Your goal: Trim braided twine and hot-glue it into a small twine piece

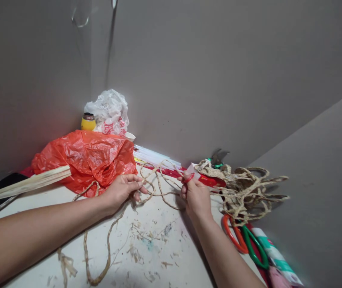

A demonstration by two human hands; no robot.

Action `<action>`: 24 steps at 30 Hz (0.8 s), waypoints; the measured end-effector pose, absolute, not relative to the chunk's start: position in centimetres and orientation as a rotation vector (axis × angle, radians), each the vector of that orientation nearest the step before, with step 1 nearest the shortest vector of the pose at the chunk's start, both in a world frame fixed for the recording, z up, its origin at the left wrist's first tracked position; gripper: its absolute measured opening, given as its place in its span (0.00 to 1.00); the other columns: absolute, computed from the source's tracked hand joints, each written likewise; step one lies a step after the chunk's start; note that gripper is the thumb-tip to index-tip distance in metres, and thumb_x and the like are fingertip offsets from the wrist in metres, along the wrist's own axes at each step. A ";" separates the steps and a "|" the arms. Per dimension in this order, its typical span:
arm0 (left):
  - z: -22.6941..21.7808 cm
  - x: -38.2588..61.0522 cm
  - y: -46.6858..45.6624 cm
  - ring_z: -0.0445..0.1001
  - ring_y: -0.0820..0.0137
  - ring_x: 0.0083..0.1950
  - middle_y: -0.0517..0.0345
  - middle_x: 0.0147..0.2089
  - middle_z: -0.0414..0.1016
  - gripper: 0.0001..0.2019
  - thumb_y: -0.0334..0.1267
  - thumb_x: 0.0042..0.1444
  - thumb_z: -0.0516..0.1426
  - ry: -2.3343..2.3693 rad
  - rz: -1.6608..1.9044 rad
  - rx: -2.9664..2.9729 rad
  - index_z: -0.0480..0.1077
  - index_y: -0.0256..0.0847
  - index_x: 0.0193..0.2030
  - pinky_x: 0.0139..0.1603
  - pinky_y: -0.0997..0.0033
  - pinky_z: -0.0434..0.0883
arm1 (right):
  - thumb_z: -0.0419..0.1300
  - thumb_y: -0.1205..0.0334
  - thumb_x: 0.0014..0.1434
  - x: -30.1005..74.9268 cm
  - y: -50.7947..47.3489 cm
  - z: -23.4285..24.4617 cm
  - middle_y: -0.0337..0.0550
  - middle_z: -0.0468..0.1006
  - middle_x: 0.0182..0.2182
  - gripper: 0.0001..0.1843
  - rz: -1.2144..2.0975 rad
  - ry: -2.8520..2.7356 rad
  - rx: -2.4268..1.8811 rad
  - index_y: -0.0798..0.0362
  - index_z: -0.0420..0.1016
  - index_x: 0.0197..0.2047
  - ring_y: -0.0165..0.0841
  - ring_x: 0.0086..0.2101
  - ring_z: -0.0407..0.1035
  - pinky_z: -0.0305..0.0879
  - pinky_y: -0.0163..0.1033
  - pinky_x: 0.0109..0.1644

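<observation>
Thin braided straw rope (108, 246) lies in loose loops across the white tabletop. My left hand (125, 190) is closed, pinching a strand of it between thumb and fingers. My right hand (197, 196) is closed too, a short way to the right. A red loop (188, 179), like a scissors handle, shows at its fingers; the rest of that thing is hidden. Rope loops hang between the hands and pass close to the right fingers. A tangled heap of the same rope (244, 192) lies beyond my right hand.
A red plastic bag (89, 158) lies at the left, near flat pale strips (27, 184). Behind are a white bag (109, 110) and a yellow jar (88, 121). Orange (234, 236) and green handles (254, 247) lie at the right edge. Straw scraps litter the table (141, 272).
</observation>
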State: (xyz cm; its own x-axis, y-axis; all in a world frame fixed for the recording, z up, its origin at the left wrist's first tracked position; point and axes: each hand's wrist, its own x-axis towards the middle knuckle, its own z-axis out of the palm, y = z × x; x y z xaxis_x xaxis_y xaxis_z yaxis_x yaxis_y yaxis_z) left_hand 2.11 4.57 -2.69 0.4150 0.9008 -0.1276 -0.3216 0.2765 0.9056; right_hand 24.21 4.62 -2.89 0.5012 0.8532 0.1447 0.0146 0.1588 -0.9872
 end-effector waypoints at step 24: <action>-2.4 2.3 3.5 0.73 0.74 0.24 0.51 0.28 0.79 0.17 0.45 0.42 0.67 0.637 0.734 1.057 0.70 0.34 0.32 0.27 0.74 0.69 | 0.68 0.49 0.47 19.1 1.7 -2.2 0.28 0.58 0.11 0.21 1.086 -1.092 -1.152 0.54 0.67 0.19 0.23 0.15 0.48 0.41 0.32 0.19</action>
